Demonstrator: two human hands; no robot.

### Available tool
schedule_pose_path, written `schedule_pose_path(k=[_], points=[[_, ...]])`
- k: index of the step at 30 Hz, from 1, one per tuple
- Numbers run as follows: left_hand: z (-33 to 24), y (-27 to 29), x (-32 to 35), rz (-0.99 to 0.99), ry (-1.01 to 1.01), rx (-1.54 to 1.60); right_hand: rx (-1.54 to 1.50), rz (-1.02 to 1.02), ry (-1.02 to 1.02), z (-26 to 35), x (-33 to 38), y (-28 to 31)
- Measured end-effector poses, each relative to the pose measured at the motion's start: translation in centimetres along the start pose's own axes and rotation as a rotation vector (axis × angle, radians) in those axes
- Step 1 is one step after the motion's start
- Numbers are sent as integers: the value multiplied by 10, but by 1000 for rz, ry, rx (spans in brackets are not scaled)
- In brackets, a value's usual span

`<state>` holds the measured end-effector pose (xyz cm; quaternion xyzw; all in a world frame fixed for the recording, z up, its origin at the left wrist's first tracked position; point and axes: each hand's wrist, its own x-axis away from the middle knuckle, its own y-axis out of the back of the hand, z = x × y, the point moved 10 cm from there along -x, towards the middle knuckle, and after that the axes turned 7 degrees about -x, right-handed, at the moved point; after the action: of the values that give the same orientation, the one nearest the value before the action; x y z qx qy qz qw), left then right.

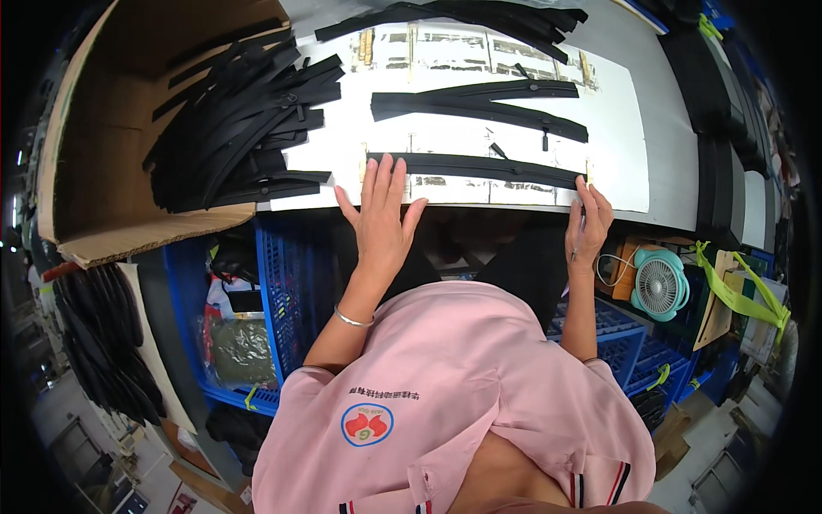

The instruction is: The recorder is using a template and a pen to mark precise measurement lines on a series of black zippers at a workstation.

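Note:
A black zipper [467, 164] lies stretched left to right near the front edge of a white board [621, 128]; its pull sticks up from the far side. My left hand [382, 210] rests with spread fingers on the zipper's left end. At the right end, my right hand [589, 224] touches the tape with its fingertips. A slim pen-like tool [583, 223] is tucked in that hand, partly hidden by the fingers. Farther back on the board, two more black zippers [488, 109] lie at a slant to each other, with pulls showing.
To the left, a heap of black zippers [248, 120] spills from an open cardboard box [98, 163]. More black strips [462, 12] lie along the far edge. Below the table are blue crates [272, 300] and a small teal fan [660, 284]. Black stacked items [715, 163] stand at right.

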<state>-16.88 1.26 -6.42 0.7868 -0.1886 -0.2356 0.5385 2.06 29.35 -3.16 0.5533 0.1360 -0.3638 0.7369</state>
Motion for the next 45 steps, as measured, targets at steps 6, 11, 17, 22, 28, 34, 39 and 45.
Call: schedule_pose_path(k=[6,11,17,22,28,34,39,45], points=[[4,3,3,-71,7,43,75,45,17,25,-24,1],[6,4,5,-128,-18,72,-424,152,-87,94,-61,-36],[8,2,7,-149,-15,76,-937,359,-423,145,-72,-124],[8,3,8,-178,-13,92,-859,409,-369,151,-66,-163],[10,1,9,-182,-17,81,-835,397,-339,154,-65,-169],[10,0,9,-193,-35,70,-824,361,-283,158,-67,-169],[10,-1,9,-192,-27,68,-797,370,-276,154,-66,-164],[10,-3,10,-187,-28,47,-873,518,-246,161,-59,-171]])
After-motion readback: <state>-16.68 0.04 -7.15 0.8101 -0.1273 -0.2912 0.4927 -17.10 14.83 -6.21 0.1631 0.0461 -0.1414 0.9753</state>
